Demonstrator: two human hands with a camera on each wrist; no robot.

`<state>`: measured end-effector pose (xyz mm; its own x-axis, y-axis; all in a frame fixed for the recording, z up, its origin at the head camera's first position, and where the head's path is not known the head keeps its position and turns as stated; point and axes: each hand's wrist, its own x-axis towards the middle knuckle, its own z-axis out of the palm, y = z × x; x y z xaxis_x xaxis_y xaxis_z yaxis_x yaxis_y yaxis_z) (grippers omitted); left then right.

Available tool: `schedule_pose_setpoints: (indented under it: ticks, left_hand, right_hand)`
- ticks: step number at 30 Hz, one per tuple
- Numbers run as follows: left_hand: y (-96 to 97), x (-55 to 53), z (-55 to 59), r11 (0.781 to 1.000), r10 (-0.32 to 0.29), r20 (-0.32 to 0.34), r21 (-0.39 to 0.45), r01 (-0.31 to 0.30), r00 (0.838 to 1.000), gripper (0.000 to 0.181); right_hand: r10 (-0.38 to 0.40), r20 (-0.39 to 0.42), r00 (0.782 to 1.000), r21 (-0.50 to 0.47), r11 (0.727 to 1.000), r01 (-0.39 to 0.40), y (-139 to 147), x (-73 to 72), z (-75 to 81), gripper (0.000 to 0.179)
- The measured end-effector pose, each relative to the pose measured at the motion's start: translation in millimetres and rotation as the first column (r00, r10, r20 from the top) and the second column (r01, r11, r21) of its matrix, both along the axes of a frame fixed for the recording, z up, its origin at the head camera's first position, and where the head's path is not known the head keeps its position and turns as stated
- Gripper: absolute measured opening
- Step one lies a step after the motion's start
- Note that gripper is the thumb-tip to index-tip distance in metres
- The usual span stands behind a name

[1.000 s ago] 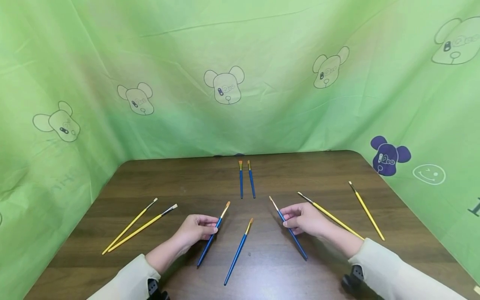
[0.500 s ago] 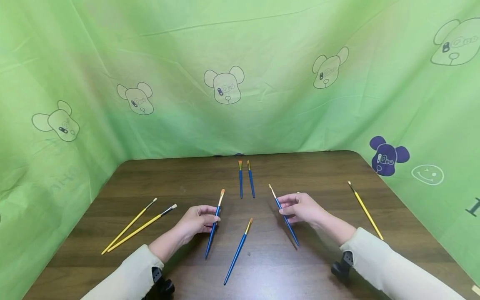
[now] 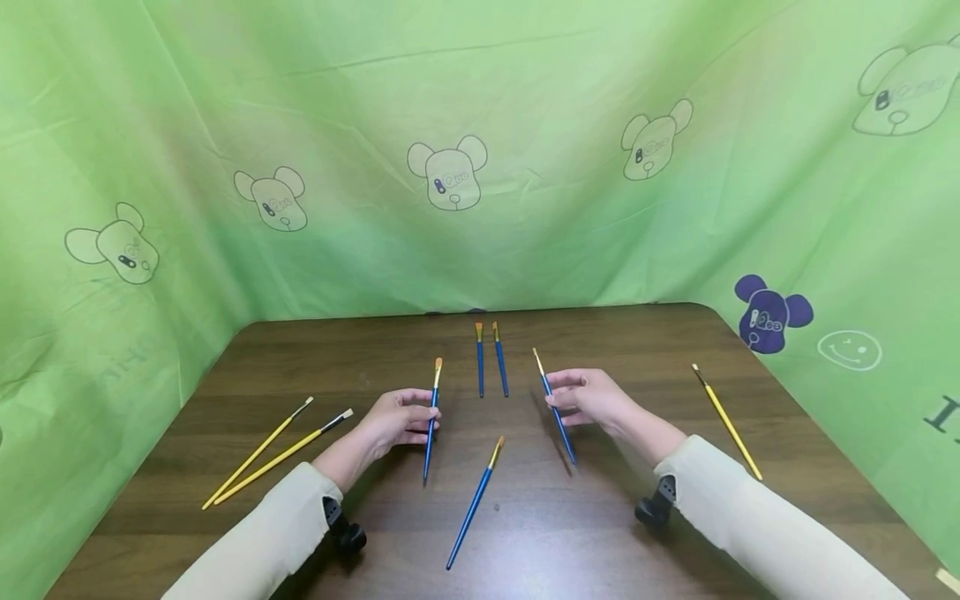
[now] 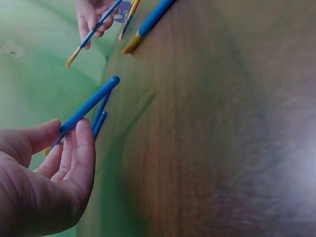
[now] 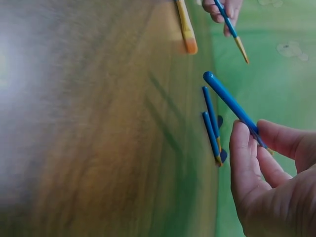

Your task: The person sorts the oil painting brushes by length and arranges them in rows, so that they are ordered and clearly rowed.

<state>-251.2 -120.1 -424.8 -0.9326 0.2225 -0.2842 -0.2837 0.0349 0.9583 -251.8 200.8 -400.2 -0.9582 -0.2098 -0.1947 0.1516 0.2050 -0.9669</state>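
My left hand (image 3: 388, 421) pinches a blue paintbrush (image 3: 430, 450) by its handle, bristles pointing away from me. A second blue paintbrush (image 3: 562, 431) is pinched between thumb and fingers of my right hand (image 3: 596, 398), bristles likewise to the back. Both held brushes are off the table; the left wrist view shows the rounded handle end (image 4: 101, 96) of the left one over the wood. Between and beyond the hands lie two blue paintbrushes, one (image 3: 481, 367) beside the other (image 3: 502, 371), nearly parallel. Another blue paintbrush (image 3: 471, 517) lies slanted nearer me.
Two yellow paintbrushes, one (image 3: 255, 454) touching or nearly touching the other (image 3: 288, 452) at the handle ends, lie on the left of the brown table (image 3: 360, 350). A yellow paintbrush (image 3: 727, 423) lies at the right. A green printed cloth (image 3: 360, 250) hangs behind the table.
Both hands have moved toward the back and a little inward, carrying their blue paintbrushes, which have risen and turned more upright in view. My right arm now covers one yellow paintbrush.
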Motion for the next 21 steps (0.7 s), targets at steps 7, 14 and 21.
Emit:
schedule_pose_setpoints:
  ticks: [7,14,21]
  left_hand:
    - [2.8,-15.0,-1.8,1.0,-0.005,-0.01,-0.012,0.005,1.0,0.045]
    - [9.1,-30.3,-2.0,1.0,-0.002,-0.008,-0.016,0.002,1.0,0.05]
    - [19.1,-45.9,-2.2,0.998,0.065,-0.028,-0.005,-0.066,0.997,0.045]
  right_hand:
    - [-0.051,0.002,0.999,0.008,0.999,0.051,-5,-14.1,0.7,0.05]
    - [-0.107,0.0,0.994,0.029,0.994,0.107,-11,-31.1,-2.2,0.048]
    - [-0.179,0.011,0.984,0.018,0.984,0.179,-17,-48.4,-5.4,0.047]
